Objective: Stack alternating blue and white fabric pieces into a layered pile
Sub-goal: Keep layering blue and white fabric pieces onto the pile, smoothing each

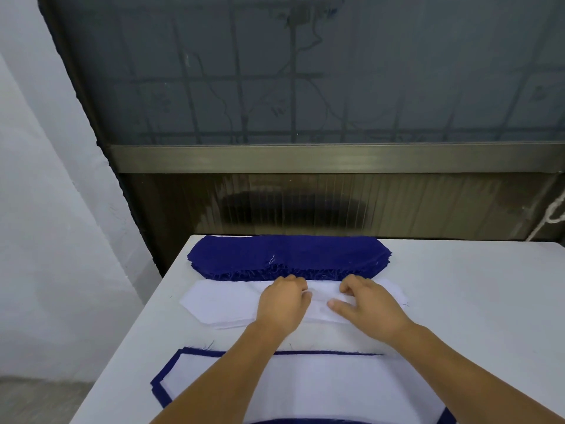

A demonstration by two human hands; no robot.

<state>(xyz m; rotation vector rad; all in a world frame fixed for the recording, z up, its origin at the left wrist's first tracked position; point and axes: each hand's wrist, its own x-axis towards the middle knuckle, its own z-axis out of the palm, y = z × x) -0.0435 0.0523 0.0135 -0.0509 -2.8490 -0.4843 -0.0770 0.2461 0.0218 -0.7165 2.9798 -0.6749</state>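
- Fingers (301, 293) of the left hand (282, 304) are curled down onto the white stack (226, 304), with the tips bunched at its top sheet near the middle; they appear to pinch a raised fold of white fabric, though the pinch itself is partly hidden
- Right hand (371, 307) lies just beside the left one, its fingers bent with tips on the same white stack and the thumb stretched out flat toward the left hand
- Between the two hands the top white sheet is slightly wrinkled
- Blue stack (287, 255) sits directly behind the white stack at the far edge of the table (474, 301), its frayed front edge touching the knuckles' side of the white pieces
- Layered pile (321, 387) lies nearest the person, white piece on top with a blue border showing around it; both forearms cross over it
- Behind the table stands a dark window (305, 71) with a metal sill, a pale wall to the left and a white cord (550, 215) at far right
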